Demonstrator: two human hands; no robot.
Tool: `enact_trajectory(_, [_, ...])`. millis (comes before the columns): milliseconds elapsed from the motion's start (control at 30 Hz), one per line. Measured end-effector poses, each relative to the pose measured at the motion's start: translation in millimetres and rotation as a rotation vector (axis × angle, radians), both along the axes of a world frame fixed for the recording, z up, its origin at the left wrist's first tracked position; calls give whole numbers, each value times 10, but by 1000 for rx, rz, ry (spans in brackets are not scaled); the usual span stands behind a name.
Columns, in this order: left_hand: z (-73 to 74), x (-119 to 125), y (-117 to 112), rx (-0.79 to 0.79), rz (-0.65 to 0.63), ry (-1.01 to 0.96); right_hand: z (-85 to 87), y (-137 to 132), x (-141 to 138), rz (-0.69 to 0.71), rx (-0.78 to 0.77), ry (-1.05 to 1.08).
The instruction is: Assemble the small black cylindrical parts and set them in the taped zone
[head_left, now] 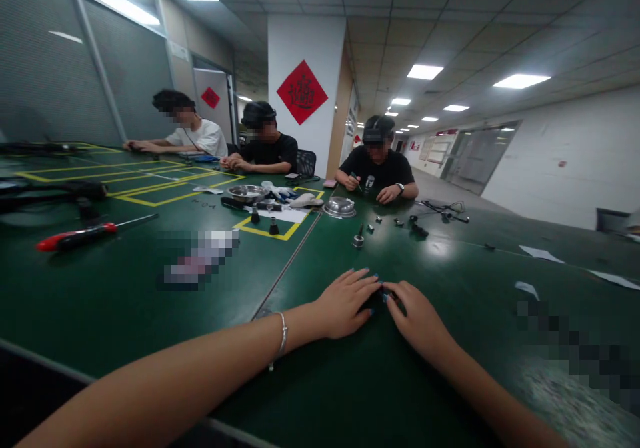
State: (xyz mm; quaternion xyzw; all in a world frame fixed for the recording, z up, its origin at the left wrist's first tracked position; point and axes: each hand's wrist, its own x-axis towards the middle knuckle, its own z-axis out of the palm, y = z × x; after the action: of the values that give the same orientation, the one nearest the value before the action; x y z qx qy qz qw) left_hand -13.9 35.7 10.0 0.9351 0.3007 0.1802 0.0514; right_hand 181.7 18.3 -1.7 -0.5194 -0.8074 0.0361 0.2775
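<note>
Palm down on the green tabletop [320,375], my left hand [345,301] has its fingers stretched out and apart, with a silver bracelet [284,341] at the wrist. Its fingertips meet those of my right hand [417,315] in front of me. The right thumb and index finger curl in close together around a tiny dark spot at their tips. What it is I cannot make out, since the fingers cover most of it. Beyond both hands stands a small metal-and-black part [358,240] with a thin upright stem.
Small metal parts [399,222] lie ahead, near black cables [447,211]. A steel bowl [340,207], gloves [305,200] and black cone-shaped pieces [273,226] are farther left. A red-and-black screwdriver [80,236] lies at left. Three people sit across the table, one opposite [377,168] holding a pen-like tool.
</note>
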Motion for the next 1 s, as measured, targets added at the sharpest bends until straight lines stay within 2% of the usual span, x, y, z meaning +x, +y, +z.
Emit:
enact_trajectory(167, [-8,1,-39,-74,-20,-147,11,-31,-18,61,-23,42])
enact_trajectory(367, [-42,-1,-41,-154,54,-244,67,-103,-79,156,-101,113])
enact_trajectory(567, [-16,-12,-52,-171,20,-185,88,-183,-124,258,-75,104])
enact_trajectory(733, [-9,-79,-117,-127,11,-231,42,-198,-85,223,112,184])
enact_trajectory(833, [-28,-79,-126,-158,-1,-200,-10,-152,-42,224,205,209])
enact_trajectory(1000, [-71,-1,-105,-184,7,-97,-27,-149,-33,364,291,87])
